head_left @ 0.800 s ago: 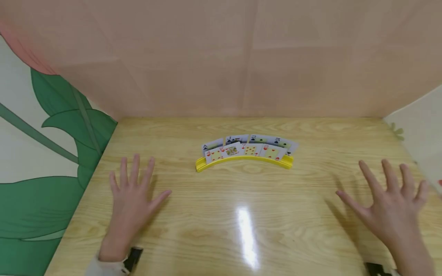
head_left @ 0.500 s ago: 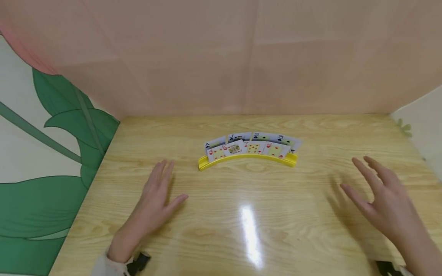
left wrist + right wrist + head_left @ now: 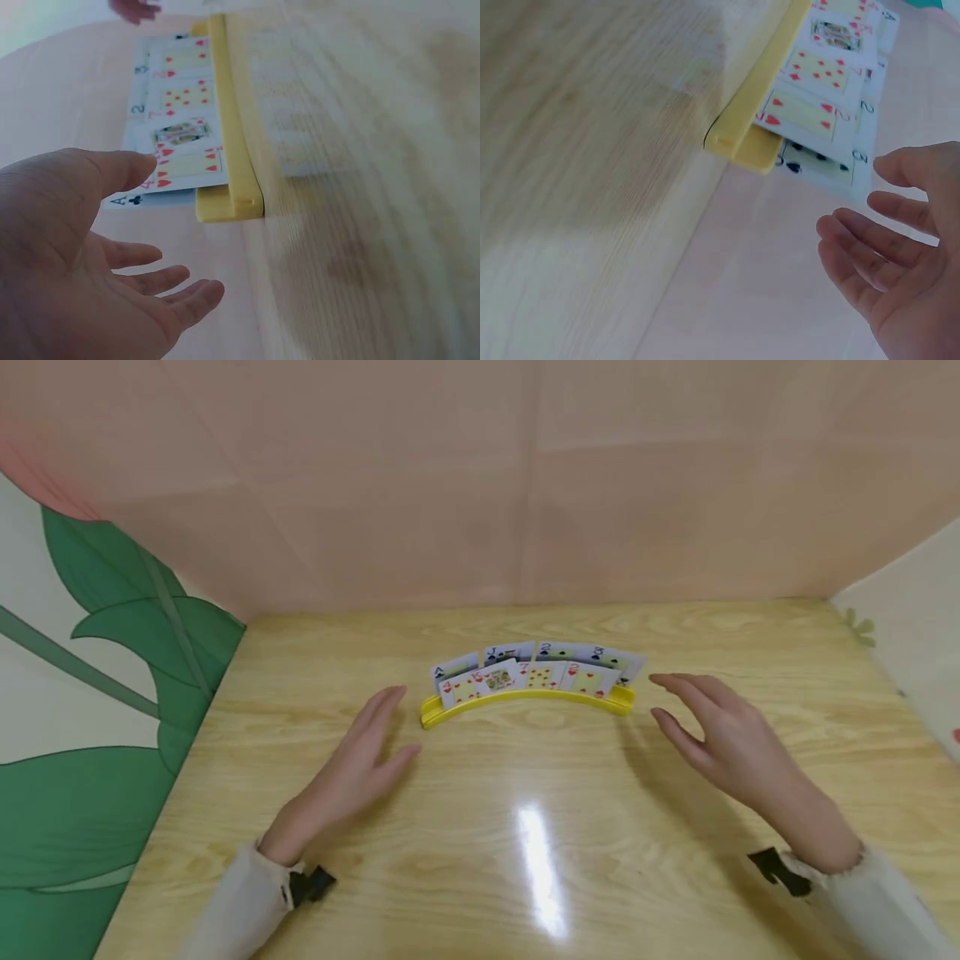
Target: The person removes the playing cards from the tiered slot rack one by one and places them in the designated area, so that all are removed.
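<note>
A curved yellow card holder (image 3: 525,695) stands on the table, bearing two rows of playing cards. Its front row shows a four of hearts (image 3: 462,691), a king (image 3: 498,678), a seven of diamonds (image 3: 540,677) and a two of hearts (image 3: 590,680). Black-suited cards rise behind, including a jack (image 3: 507,652) and a three (image 3: 844,169). Left of the holder, my left hand (image 3: 360,762) has its fingers extended and thumb apart, holding nothing. On the other side my right hand (image 3: 738,743), also bare, points its fingertips toward the holder's right end, a small gap away.
The light wood table (image 3: 450,852) ends at a pinkish cloth backdrop (image 3: 525,510). Leaf-patterned wall panel (image 3: 82,810) borders the left edge, and a pale panel (image 3: 915,635) stands at the right.
Both hands have moved inward and forward, from wide apart with spread fingers to either side of the card holder. The cards and holder stay where they stood.
</note>
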Demonstrator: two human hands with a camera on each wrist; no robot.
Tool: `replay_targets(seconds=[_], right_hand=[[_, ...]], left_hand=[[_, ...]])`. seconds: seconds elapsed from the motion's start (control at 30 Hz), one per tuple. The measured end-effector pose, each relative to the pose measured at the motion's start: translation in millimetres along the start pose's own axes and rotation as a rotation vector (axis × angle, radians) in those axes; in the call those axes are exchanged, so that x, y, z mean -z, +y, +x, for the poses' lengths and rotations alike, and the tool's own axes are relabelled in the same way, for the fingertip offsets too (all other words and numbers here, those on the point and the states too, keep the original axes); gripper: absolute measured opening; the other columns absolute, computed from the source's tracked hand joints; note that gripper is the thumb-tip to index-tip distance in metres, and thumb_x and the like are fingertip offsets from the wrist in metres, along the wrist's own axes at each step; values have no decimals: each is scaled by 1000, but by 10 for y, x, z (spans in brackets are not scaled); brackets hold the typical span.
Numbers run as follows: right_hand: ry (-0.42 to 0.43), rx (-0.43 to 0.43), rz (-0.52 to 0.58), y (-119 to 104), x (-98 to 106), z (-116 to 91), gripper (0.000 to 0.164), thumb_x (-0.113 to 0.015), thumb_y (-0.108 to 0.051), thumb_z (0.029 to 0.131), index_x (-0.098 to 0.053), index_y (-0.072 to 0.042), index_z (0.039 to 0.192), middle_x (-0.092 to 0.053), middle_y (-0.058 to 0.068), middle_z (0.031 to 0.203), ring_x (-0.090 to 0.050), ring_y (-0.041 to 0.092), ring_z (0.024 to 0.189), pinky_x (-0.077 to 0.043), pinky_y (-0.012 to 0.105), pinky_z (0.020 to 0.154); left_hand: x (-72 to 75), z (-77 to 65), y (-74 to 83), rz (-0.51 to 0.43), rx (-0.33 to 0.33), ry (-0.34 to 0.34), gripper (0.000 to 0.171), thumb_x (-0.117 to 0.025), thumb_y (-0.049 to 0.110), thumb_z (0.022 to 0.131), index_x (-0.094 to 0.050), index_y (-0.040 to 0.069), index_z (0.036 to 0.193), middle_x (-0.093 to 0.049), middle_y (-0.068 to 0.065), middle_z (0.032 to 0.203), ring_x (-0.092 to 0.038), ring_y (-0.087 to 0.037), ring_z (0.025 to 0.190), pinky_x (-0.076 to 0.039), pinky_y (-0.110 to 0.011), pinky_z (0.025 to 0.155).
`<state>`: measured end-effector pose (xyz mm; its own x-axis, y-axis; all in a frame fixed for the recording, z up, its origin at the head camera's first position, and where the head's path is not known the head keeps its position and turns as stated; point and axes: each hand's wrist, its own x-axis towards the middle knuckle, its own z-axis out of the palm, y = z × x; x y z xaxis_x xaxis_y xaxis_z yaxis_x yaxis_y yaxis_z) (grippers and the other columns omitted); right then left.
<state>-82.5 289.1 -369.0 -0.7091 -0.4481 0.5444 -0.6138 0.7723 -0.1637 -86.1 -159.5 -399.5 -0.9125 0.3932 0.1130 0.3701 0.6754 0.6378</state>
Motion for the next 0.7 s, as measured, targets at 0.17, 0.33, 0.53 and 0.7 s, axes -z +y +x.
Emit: replay_targets(seconds=[0.17, 0.33, 0.53, 0.7], right_hand=[[-20, -5, 46, 0, -106, 192, 43, -57, -34, 100, -64, 1, 124, -68, 19, 112, -66, 36, 94, -56, 51, 70], [-30, -16, 64, -21, -185, 329, 35, -73, -7, 86, -65, 1, 119, -69, 19, 108, -70, 31, 83, -57, 43, 59], [-51, -45, 102, -44, -296, 434, 29, -69, 0, 87, -66, 0, 116, -71, 16, 107, -69, 22, 80, -56, 35, 57], [-54, -55, 119, -20, -385, 432, 25, -67, 3, 88, -66, 0, 113, -71, 16, 109, -69, 21, 80, -56, 34, 57]], left_hand=[[-11, 191, -25, -74, -12, -29, 71, -62, 30, 99, -27, 7, 156, -26, -13, 160, -30, -30, 145, -30, -51, 114], [-83, 384, -70, -222, 11, -53, 67, -67, 18, 96, -33, 3, 152, -36, -15, 154, -42, -32, 136, -38, -47, 109], [-145, 551, -123, -445, 83, -83, 49, -65, 9, 96, -46, 3, 141, -49, -13, 143, -48, -29, 131, -40, -42, 109], [-182, 622, -169, -483, 81, -96, 36, -64, 2, 94, -55, -1, 129, -57, -17, 130, -55, -31, 122, -45, -45, 103]])
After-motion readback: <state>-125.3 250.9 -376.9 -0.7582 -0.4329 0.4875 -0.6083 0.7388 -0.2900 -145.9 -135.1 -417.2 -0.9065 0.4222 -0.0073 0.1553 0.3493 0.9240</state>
